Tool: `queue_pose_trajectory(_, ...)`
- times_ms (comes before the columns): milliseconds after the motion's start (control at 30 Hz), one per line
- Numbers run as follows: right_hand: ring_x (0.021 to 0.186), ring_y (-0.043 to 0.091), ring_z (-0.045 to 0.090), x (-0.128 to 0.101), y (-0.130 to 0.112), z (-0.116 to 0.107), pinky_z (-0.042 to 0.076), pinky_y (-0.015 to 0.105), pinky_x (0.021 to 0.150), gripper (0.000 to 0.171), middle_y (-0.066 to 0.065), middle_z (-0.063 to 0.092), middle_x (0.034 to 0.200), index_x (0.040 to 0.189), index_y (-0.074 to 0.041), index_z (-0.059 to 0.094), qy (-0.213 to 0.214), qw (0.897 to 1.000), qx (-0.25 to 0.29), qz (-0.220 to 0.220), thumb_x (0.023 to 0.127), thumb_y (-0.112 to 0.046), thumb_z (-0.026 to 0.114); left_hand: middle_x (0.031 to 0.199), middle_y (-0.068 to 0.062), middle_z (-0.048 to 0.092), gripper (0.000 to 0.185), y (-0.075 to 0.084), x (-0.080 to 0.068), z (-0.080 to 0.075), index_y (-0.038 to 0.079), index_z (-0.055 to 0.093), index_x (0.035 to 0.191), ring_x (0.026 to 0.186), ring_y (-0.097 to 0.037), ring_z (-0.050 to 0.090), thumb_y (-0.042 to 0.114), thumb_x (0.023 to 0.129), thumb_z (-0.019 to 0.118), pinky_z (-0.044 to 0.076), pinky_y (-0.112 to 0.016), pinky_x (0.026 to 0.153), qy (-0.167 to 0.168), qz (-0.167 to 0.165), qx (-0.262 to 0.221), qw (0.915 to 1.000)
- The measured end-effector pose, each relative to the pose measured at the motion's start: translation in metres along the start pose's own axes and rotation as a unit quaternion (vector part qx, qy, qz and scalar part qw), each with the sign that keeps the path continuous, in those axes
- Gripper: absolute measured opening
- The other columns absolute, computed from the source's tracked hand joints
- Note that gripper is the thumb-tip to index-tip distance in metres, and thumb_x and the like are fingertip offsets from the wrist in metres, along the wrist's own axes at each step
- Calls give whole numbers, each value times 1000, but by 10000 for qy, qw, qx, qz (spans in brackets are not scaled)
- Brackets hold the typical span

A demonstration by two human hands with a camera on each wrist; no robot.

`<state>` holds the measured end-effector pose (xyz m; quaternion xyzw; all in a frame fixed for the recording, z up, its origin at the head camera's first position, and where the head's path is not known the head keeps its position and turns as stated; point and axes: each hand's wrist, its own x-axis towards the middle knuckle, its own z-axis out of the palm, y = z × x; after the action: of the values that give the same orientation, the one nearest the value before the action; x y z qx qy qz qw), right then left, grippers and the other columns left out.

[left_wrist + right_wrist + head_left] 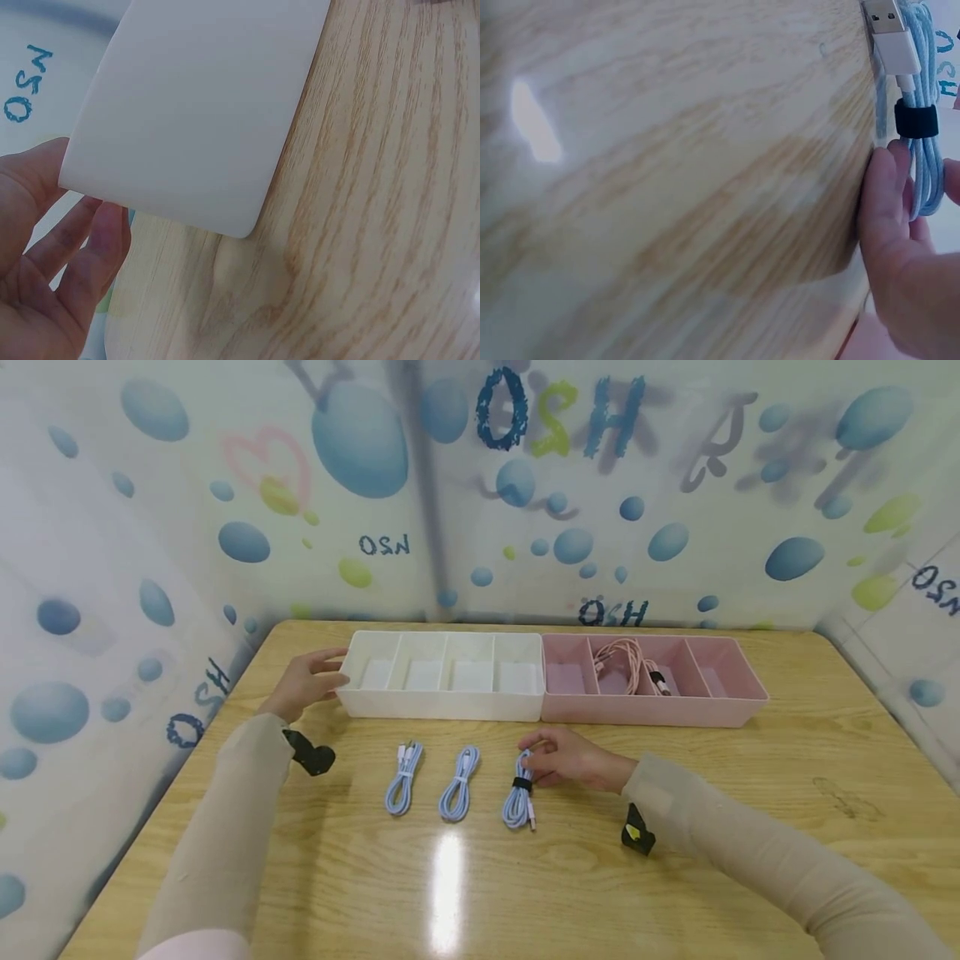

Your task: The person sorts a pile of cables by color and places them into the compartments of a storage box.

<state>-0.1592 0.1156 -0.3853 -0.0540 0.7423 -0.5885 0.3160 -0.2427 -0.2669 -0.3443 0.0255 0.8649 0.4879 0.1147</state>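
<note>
My left hand [300, 683] touches the left end of a white divided box [442, 705], its fingers and thumb spread at the end wall. Right of centre, my right hand [573, 758] holds the far end of a coiled light-blue USB cable [516, 810] between fingers and thumb. A black strap [916, 121] binds that coil, and its white USB plug [897, 49] shows in the right wrist view. Two more blue coiled cables, a middle one [454, 797] and a left one [400, 792], lie on the table in a row with it.
A pink divided box [652, 711] stands end to end with the white one, with pink cables [628, 653] in its middle compartments. Behind the wooden table [360, 885] hangs a patterned curtain [465, 518]. Bare tabletop lies in front of the cables.
</note>
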Motion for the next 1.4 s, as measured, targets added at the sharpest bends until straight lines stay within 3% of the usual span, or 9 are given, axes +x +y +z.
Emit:
queue_pose_trajectory(533,72,17,59,-6,-2,1,51,35,70,36,14,53,90,119,10,42,49,9983,568,141,86,1,53,134,-25,34,56,1,-1,1,7,28,139,114,-36,41,7,88,52,42,-45,86,32,-11,19,10000)
queue_pose_trajectory(1067,71,15,58,-10,-6,-1,51,35,71,36,10,52,84,116,9,45,203,9994,289,-35,84,-2,57,135,-25,32,56,2,-3,1,6,27,139,116,-37,39,6,89,51,40,-47,87,-8,-58,-36,10000)
queue_pose_trajectory(1400,73,17,59,-14,-15,-2,50,36,72,36,13,52,89,117,6,46,160,9999,-19,-35,85,-5,57,134,-26,33,57,1,-2,2,6,27,139,116,-37,39,6,88,51,41,-46,86,-1,-14,-39,10000)
